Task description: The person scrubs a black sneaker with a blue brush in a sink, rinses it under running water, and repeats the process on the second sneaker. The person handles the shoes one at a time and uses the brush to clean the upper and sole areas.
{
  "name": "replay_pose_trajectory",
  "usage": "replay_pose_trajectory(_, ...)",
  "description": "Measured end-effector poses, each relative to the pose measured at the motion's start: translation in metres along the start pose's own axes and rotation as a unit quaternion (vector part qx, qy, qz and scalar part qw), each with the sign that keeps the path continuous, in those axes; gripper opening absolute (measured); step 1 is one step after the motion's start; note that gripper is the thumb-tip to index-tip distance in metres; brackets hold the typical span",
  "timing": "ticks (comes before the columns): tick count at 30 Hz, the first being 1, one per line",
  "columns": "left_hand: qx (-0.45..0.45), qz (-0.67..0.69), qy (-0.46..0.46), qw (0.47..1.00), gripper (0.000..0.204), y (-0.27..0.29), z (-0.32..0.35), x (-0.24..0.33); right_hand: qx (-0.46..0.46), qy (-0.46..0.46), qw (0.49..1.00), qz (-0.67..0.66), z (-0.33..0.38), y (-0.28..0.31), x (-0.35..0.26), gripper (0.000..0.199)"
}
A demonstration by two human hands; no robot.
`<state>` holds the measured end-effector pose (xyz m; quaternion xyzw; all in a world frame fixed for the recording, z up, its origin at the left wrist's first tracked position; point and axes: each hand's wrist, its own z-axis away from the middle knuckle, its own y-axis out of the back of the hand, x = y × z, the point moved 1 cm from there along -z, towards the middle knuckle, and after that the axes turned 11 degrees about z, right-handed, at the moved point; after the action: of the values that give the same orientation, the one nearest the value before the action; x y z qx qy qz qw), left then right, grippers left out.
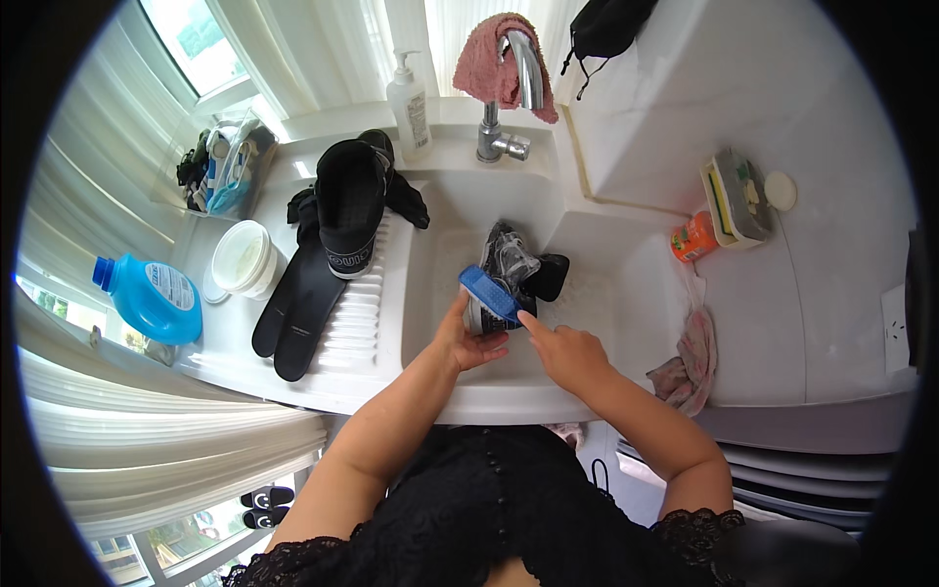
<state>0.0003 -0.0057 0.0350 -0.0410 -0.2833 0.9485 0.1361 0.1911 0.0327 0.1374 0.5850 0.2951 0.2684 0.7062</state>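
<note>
In the white sink (611, 342) lies a black shoe (509, 256), wet and streaked with white suds on its toe end. A blue scrubbing brush (491, 294) rests across its near part. My right hand (567, 357) is closed on the brush's near end, forefinger laid along it. From the left, my left hand (469, 342) grips the shoe's near end, the thumb raised beside the brush and the fingers partly under the shoe. A black flap (548, 278) sticks out on the shoe's right side; I cannot tell whether it belongs to the shoe.
Left, on the ribbed washboard (357, 328), stand another black shoe (350, 196) and two black insoles (305, 318). Beyond are a white tub (245, 259), a blue detergent bottle (152, 298) and a pump bottle (409, 108). A chrome faucet (489, 137) carries a pink cloth (484, 64).
</note>
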Motion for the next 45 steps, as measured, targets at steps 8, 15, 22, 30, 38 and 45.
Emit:
replay_pose_trajectory(8,0.006,-0.016,0.032,0.999,0.086,-0.024,0.014,0.003,0.037,-0.041,0.982,-0.182,-0.020,-0.006,-0.003,0.042)
replay_pose_trajectory(15,0.042,-0.039,0.000,0.998,0.078,-0.047,0.000,-0.017,0.076,-0.059,0.983,-0.157,-0.012,-0.017,0.016,0.043)
replay_pose_trajectory(22,-0.062,0.063,0.037,0.995,0.069,-0.048,0.057,-0.027,0.069,-0.021,0.996,0.050,0.059,0.020,-0.017,0.046)
replay_pose_trajectory(30,-0.010,-0.021,0.014,1.000,0.059,-0.030,0.041,-0.015,0.073,-0.072,0.994,0.035,0.044,0.025,-0.015,0.045)
replay_pose_trajectory(38,0.018,-0.075,-0.051,0.996,0.055,-0.030,0.010,0.006,0.094,-0.174,0.977,-0.082,-0.021,-0.010,-0.004,0.040)
replay_pose_trajectory(45,-0.015,-0.010,-0.076,0.997,0.060,-0.013,0.009,0.016,0.008,-0.146,0.986,-0.083,0.020,0.004,-0.014,0.043)
